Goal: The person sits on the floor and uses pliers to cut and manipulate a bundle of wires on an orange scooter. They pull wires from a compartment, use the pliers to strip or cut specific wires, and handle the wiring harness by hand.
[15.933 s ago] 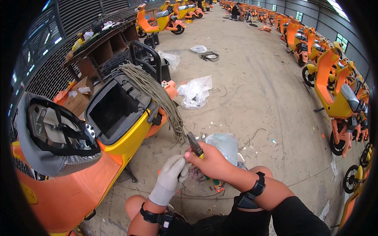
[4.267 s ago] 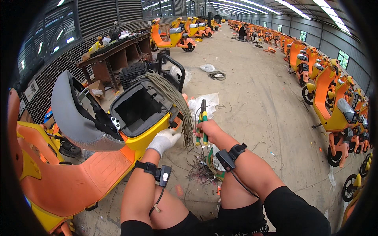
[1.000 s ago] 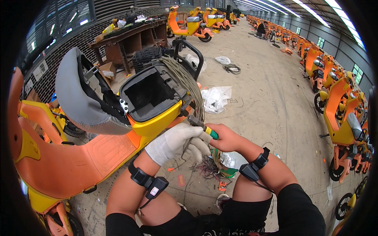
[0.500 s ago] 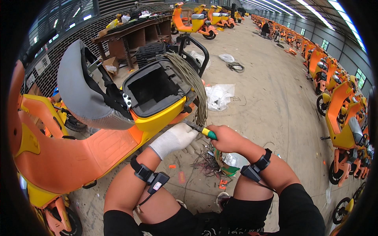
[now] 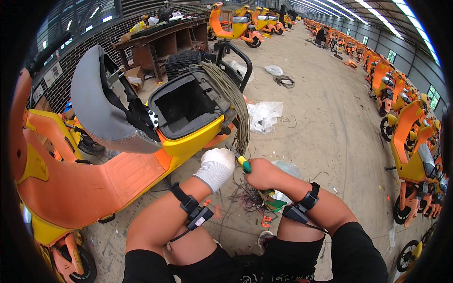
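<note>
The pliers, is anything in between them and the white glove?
Nothing visible is: the pliers stick out from the bare right hand and end right next to the gloved left hand. I can't tell whether they touch.

The person shows two hands, one gloved left hand (image 5: pixel 217 165) and one bare right hand (image 5: pixel 264 173); one pair of pliers (image 5: pixel 244 164); one raised grey seat (image 5: pixel 94 108) and one open storage box (image 5: pixel 188 132); one draped bundle of cables (image 5: pixel 231 94); two wrist straps (image 5: pixel 188 203); one workbench (image 5: pixel 163 35); at least three plastic bags (image 5: pixel 264 117); one distant person (image 5: pixel 320 37); scooters (image 5: pixel 409 144) at right, too many to count.
</note>
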`<state>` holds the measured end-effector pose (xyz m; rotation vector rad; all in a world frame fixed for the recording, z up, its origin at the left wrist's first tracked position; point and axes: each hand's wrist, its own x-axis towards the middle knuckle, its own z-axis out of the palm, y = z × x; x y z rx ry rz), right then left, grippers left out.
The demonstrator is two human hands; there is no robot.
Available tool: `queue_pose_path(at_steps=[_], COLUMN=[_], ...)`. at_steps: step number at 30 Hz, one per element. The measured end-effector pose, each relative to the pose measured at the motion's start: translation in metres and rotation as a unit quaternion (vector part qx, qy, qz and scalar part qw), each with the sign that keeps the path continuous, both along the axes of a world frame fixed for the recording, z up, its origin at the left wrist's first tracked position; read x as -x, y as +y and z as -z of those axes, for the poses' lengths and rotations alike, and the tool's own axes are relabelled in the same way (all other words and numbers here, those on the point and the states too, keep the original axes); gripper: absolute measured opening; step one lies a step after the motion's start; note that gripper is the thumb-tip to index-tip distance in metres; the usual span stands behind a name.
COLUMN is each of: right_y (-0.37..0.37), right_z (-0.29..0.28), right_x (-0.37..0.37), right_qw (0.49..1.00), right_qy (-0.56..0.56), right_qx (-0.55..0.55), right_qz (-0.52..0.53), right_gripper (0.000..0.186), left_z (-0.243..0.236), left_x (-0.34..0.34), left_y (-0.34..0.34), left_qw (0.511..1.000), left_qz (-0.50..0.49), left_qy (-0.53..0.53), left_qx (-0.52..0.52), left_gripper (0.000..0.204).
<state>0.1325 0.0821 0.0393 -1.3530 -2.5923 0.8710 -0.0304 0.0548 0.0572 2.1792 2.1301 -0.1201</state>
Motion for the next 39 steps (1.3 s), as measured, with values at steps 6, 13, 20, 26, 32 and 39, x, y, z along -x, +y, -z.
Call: queue_pose_path(at_steps=[6, 13, 20, 26, 32, 39], right_y=[0.010, 0.017, 0.020, 0.018, 0.018, 0.016], right_z=[0.007, -0.011, -0.035, -0.024, -0.021, -0.027], right_x=[-0.002, -0.026, -0.028, -0.022, -0.018, -0.021], right_qw=[1.000, 0.990, 0.950, 0.919, 0.914, 0.934], right_qy=[-0.011, 0.142, 0.291, 0.357, 0.364, 0.318], right_qx=[0.020, -0.003, -0.026, -0.074, -0.065, -0.070], right_qz=[0.020, -0.005, -0.107, -0.150, -0.167, -0.148], right_gripper=[0.033, 0.032, 0.033, 0.039, 0.043, 0.047], left_z=[-0.001, -0.052, -0.039, -0.042, -0.051, -0.067], left_x=[-0.005, 0.004, 0.023, 0.011, 0.005, 0.011], left_y=[0.005, -0.007, -0.018, -0.025, -0.037, -0.040], left_qw=[1.000, 0.901, 0.557, 0.409, 0.473, 0.681], left_qz=[0.016, -0.010, 0.066, 0.064, 0.079, 0.058], left_qy=[0.008, -0.431, -0.807, -0.858, -0.839, -0.710], left_qx=[-0.015, 0.048, 0.183, 0.304, 0.258, 0.168], left_gripper=[0.022, 0.033, 0.042, 0.054, 0.052, 0.046])
